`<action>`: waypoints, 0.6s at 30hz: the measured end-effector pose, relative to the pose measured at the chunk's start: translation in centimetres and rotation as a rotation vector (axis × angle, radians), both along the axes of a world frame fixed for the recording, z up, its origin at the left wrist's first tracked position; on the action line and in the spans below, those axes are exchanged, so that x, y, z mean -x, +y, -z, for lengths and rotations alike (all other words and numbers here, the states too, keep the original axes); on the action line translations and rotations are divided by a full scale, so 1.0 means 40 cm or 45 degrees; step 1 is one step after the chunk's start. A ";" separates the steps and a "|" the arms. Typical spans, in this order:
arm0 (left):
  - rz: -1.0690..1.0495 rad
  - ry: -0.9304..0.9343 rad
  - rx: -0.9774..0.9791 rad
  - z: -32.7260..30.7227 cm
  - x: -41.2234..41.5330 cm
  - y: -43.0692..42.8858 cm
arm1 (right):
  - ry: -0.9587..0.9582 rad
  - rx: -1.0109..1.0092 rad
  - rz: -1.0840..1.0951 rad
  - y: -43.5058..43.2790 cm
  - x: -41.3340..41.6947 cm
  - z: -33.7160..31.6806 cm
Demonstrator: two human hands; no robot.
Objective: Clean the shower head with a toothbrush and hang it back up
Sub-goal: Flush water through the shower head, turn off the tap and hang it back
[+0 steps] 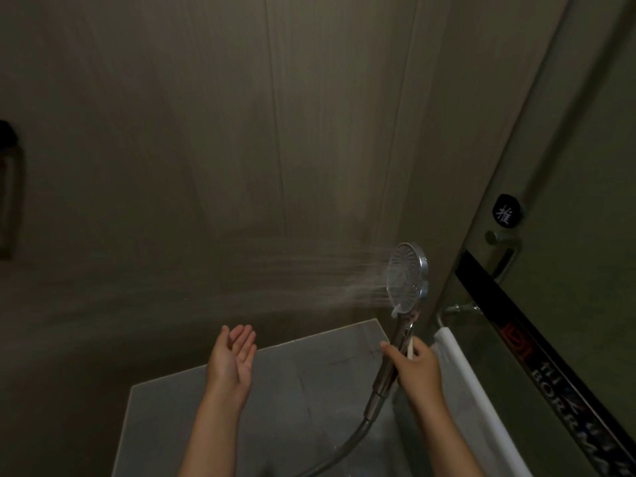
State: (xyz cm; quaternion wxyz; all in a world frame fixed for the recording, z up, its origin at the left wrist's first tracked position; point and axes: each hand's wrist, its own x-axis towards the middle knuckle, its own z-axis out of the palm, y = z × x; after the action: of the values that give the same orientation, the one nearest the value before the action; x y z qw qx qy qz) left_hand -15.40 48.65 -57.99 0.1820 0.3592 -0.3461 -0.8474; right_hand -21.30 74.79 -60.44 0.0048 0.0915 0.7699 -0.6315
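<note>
**Spraying shower head in my right hand**

My right hand (418,368) curls round the handle of the round chrome shower head (407,278), pinning a thin white toothbrush (410,349) against it. Water sprays leftward. My left hand (232,359) is open, palm up, below the spray, touching nothing.

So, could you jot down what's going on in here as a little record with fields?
place: dim shower stall
right hand: grips the shower head by its handle, with a white toothbrush held against it
water: on, spraying left
left hand: open, palm up, below the spray, holding nothing
hose: curves down from the handle
towel: white, on a rail at right
hung back up: not yet
</note>
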 end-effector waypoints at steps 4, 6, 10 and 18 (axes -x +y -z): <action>0.000 0.016 -0.023 -0.004 -0.001 -0.003 | -0.010 0.013 0.002 -0.001 0.002 0.002; 0.000 0.028 -0.037 -0.007 -0.002 -0.003 | -0.009 0.021 0.003 -0.001 0.003 0.003; -0.005 0.029 -0.046 -0.012 -0.007 -0.004 | -0.015 0.018 -0.012 -0.006 -0.004 -0.009; -0.022 0.020 -0.050 -0.024 -0.017 -0.009 | -0.001 -0.118 0.074 -0.007 -0.006 -0.008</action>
State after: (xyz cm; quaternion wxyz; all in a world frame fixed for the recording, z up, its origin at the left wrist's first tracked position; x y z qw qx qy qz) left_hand -14.71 48.28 -57.03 0.1849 0.3591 -0.3249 -0.8552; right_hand -21.05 74.53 -60.12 -0.0176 0.1141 0.7953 -0.5952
